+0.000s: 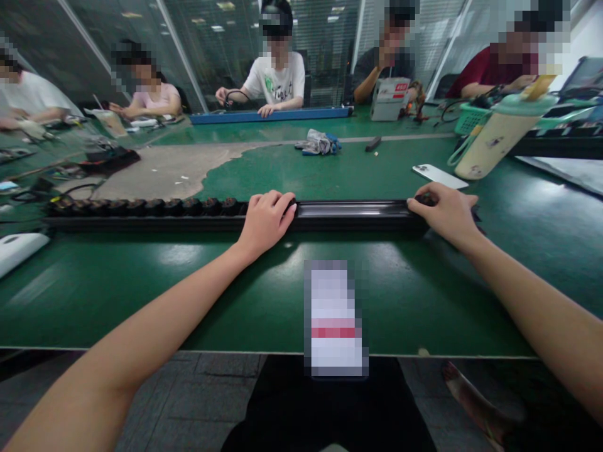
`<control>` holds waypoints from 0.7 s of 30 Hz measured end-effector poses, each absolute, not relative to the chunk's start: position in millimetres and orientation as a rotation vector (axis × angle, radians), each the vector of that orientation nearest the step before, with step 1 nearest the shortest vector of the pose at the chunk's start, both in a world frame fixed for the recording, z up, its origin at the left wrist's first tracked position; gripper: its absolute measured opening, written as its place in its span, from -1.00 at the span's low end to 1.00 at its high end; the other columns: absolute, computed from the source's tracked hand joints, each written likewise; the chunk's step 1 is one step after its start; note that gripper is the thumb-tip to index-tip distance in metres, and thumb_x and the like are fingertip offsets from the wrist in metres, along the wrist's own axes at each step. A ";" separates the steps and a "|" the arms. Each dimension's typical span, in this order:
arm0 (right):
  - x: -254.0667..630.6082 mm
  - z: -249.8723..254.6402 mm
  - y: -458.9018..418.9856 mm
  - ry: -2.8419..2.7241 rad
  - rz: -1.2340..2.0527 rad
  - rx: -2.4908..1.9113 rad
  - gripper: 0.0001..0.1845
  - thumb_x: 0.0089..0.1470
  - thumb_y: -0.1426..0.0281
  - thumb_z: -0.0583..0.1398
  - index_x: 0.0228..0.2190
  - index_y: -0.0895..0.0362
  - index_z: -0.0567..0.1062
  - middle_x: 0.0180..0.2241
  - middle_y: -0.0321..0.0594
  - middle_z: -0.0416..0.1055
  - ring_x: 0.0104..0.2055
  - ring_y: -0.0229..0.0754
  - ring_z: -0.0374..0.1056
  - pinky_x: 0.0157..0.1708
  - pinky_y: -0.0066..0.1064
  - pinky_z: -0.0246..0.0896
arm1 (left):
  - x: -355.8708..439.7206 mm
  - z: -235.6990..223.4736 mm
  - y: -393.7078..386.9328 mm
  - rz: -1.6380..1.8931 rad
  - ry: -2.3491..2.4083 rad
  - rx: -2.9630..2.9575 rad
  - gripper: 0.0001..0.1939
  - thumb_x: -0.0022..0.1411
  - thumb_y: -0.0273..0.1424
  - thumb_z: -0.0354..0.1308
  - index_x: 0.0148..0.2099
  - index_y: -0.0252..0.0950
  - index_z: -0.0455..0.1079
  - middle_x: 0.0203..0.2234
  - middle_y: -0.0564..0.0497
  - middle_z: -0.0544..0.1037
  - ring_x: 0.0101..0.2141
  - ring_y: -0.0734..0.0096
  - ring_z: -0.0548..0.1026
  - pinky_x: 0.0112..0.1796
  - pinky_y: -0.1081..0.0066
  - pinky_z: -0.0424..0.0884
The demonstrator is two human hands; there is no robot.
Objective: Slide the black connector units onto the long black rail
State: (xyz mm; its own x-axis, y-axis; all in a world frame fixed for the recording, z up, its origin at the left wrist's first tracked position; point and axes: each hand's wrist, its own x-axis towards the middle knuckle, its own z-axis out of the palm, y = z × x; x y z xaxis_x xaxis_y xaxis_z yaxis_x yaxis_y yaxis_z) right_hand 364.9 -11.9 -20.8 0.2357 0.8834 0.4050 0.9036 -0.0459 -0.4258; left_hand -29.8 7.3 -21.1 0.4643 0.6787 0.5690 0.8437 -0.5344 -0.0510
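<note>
A long black channel (pixel 353 216) lies across the green table in front of me, shaped like a power-strip housing. Several round black socket-like pieces (pixel 193 206) sit in a row along its left part. My left hand (pixel 266 220) is curled over the channel near its middle, fingertips at a dark piece partly hidden by them. Between my hands the channel shows a smooth, shiny bare stretch. At the right end my right hand (pixel 447 210) pinches a small black piece (pixel 426 199) at the channel's top; the fingers cover much of it.
A phone (pixel 334 320) lies at the near table edge (pixel 211 350). Beyond the channel are a white phone (pixel 440 176), a tumbler (pixel 502 135), gloves (pixel 319 143) and a small dark bar (pixel 373 144). Co-workers sit opposite, one at a blue strip (pixel 273 116).
</note>
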 end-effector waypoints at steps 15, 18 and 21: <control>363.7 -18.4 -11.7 -1.574 -0.043 -1.952 -0.75 0.00 0.17 0.21 -0.32 0.05 0.50 -0.32 -0.11 0.49 -0.11 0.12 0.38 0.00 -0.06 -0.10 | -30.1 -22.0 8.0 -0.740 -1.282 -2.398 -0.56 0.61 -0.21 -0.15 0.23 -0.26 0.46 -0.04 -0.18 0.59 -0.01 0.11 0.51 0.09 0.10 0.30; 365.0 -17.8 -13.5 -1.600 -0.018 -1.925 -0.74 0.03 0.15 0.22 -0.30 0.05 0.50 -0.28 -0.07 0.51 -0.10 0.10 0.36 0.00 -0.06 -0.10 | -30.0 -21.7 7.8 -0.733 -1.290 -2.402 -0.54 0.61 -0.21 -0.16 0.24 -0.27 0.46 -0.04 -0.19 0.60 -0.01 0.10 0.51 0.10 0.10 0.30; 365.7 -17.7 -14.5 -1.606 -0.015 -1.917 -0.75 0.04 0.15 0.23 -0.30 0.05 0.49 -0.28 -0.06 0.51 -0.10 0.09 0.35 0.00 -0.06 -0.11 | -29.7 -21.1 7.2 -0.739 -1.291 -2.408 -0.54 0.61 -0.20 -0.16 0.24 -0.25 0.46 -0.04 -0.18 0.59 0.00 0.10 0.51 0.10 0.09 0.30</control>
State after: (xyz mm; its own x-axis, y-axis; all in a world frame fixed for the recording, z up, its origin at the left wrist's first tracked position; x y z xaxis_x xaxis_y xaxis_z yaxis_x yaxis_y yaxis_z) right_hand 365.7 -14.5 -17.7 0.2565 0.8833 0.3923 0.8905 -0.0582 -0.4512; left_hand -29.7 7.2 -21.1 0.4609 0.6774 0.5733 0.8375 -0.5457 -0.0286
